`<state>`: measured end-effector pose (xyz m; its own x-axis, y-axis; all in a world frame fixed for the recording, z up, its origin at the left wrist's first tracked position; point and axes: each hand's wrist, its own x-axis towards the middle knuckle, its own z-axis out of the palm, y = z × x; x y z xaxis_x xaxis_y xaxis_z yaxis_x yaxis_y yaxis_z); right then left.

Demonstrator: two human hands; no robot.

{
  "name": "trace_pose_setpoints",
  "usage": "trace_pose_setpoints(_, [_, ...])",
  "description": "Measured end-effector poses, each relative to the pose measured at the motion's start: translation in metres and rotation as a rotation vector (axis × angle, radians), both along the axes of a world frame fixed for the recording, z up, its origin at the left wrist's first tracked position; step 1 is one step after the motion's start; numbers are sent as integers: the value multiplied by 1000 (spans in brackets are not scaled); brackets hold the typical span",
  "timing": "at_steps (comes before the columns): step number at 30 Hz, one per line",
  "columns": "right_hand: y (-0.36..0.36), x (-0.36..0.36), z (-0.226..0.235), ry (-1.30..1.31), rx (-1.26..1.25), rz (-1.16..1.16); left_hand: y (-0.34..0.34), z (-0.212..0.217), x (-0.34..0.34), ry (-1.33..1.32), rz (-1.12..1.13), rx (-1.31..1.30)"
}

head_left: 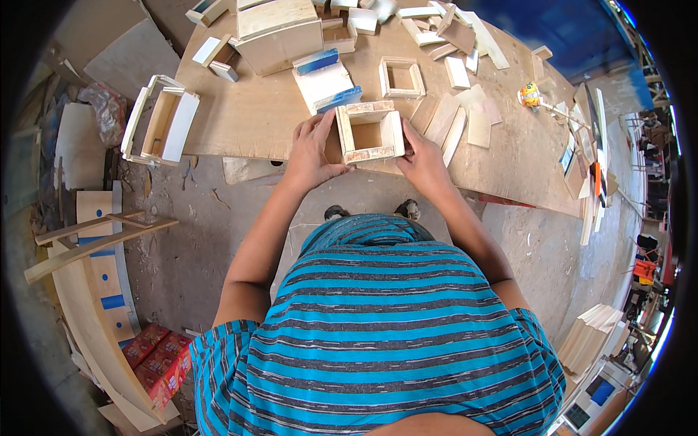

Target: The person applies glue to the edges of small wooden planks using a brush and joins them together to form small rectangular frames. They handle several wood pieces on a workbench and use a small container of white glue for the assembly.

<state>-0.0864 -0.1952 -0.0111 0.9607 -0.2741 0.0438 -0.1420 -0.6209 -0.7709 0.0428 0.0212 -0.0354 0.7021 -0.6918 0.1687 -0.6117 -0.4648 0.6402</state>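
At the near edge of the workbench, a small open wooden box (374, 154) of pale boards is between my two hands. My left hand (313, 158) is along its left side, fingers toward the far corner and thumb by the near one. On the opposite side my right hand (424, 161) grips the right wall, its fingertips partly hidden. Just beyond the box lies a white board with blue-painted strips (320, 81). A similar square wooden frame (401, 93) rests farther back. Thin wood pieces (440, 120) lie right of my right hand.
Wooden drawers and boxes (280, 43) crowd the bench's (240, 109) far left, with an open wooden box (182, 125) at its left edge. Offcuts (456, 33) are heaped far right, near a yellow can (529, 94). Long boards (102, 240) and red packages (156, 356) stand on the left.
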Motion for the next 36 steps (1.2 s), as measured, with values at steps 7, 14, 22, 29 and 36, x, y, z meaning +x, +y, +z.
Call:
trace_pose_setpoints(7, [0, 1, 0, 2, -11, -8, -1, 0, 0, -9, 1, 12])
trace_pose_setpoints(14, [-2, -1, 9, 89, 220, -29, -2, 5, 0, -27, -26, -3])
trace_pose_setpoints(22, [-29, 22, 39, -71, 55, -3, 1, 8, -1, 7, -109, -412])
trace_pose_setpoints(29, [-23, 41, 40, -227, -371, 140, -11, 27, 0, -158, -113, -308])
trace_pose_setpoints(36, [-20, 38, 36, -201, -360, 97, -14, 25, -4, -122, -111, -286])
